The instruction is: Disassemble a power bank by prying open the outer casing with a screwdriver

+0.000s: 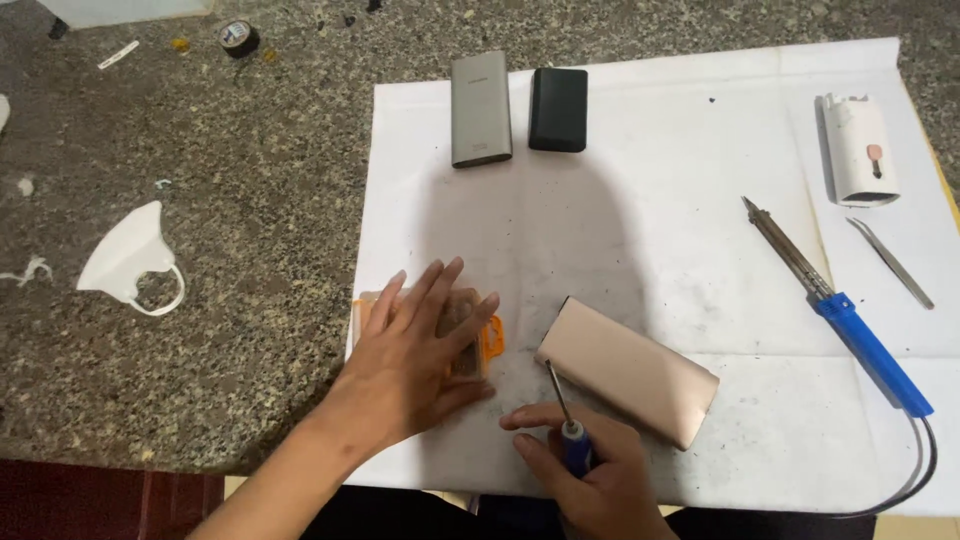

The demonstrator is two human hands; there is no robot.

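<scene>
1. Speckled grey granite worktop (250, 200) carries a white paper sheet (700, 180), smudged grey near the middle; all the work lies on that sheet.
2. My left hand (415, 350) lies flat, fingers spread and released, on a clear plastic case with orange clasps (488, 345) at the sheet's left edge. Judgement: the case overhangs the paper's border, so pressure could skid it onto the stone.
3. My right hand (585, 475) is clenched around a blue-handled screwdriver (565, 415), its shaft tip pointing up toward the rose-gold rectangular power bank (628, 370), which lies tilted just beside it. Judgement: a slip of the tip could scratch the metal shell or jab my left fingers, which rest near.
4. A blue-handled soldering iron (835, 305) lies to the right, cable trailing off the near edge. Whether it is hot I cannot tell; if so, the paper could scorch, and a snagged cable would drag it.
5. Slim metal tweezers (890, 262) and a white cylindrical device (858, 150) lie near the right edge. A grey power bank (480, 110) and a black one (558, 110) lie well apart, at the far side.
</scene>
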